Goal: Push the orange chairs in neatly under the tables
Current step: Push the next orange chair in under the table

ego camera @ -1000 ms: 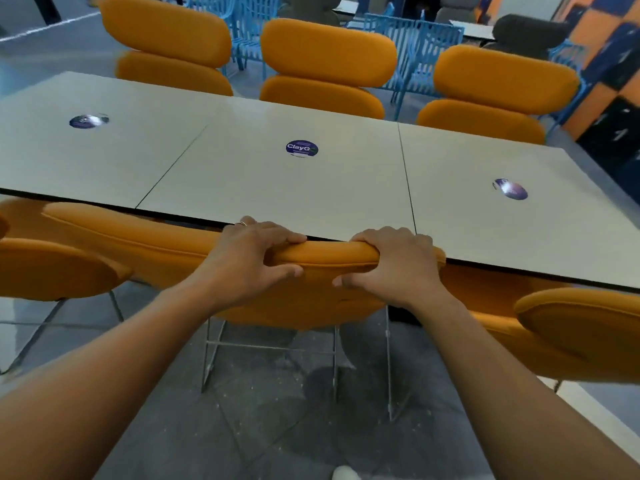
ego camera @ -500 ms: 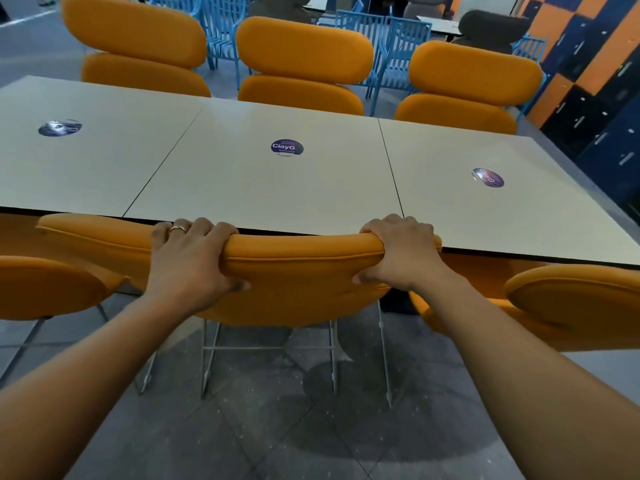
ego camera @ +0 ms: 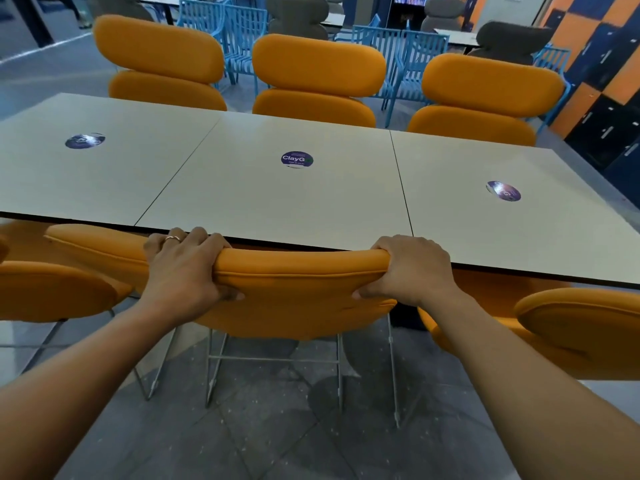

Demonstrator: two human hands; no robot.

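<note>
Straight ahead, the middle orange chair (ego camera: 298,292) has its padded backrest against the near edge of the white table (ego camera: 277,206). My left hand (ego camera: 183,268) grips the backrest's top edge on the left, and my right hand (ego camera: 412,270) grips it on the right. The chair's seat is hidden under the table; its metal legs stand on the grey floor. A second orange chair (ego camera: 52,289) sits at the near left and a third orange chair (ego camera: 581,327) at the near right. Three orange chairs (ego camera: 318,81) stand along the far side.
Three white tabletops are joined in a row, each with a round purple sticker (ego camera: 296,159). Blue metal chairs (ego camera: 398,57) and grey padded chairs stand behind the far row. Dark blue and orange lockers (ego camera: 606,98) line the right wall.
My left hand has slid left along the backrest, so both hands are wider apart. My view has lifted and shows more of the far chairs. The chair's back stays at the table edge.
</note>
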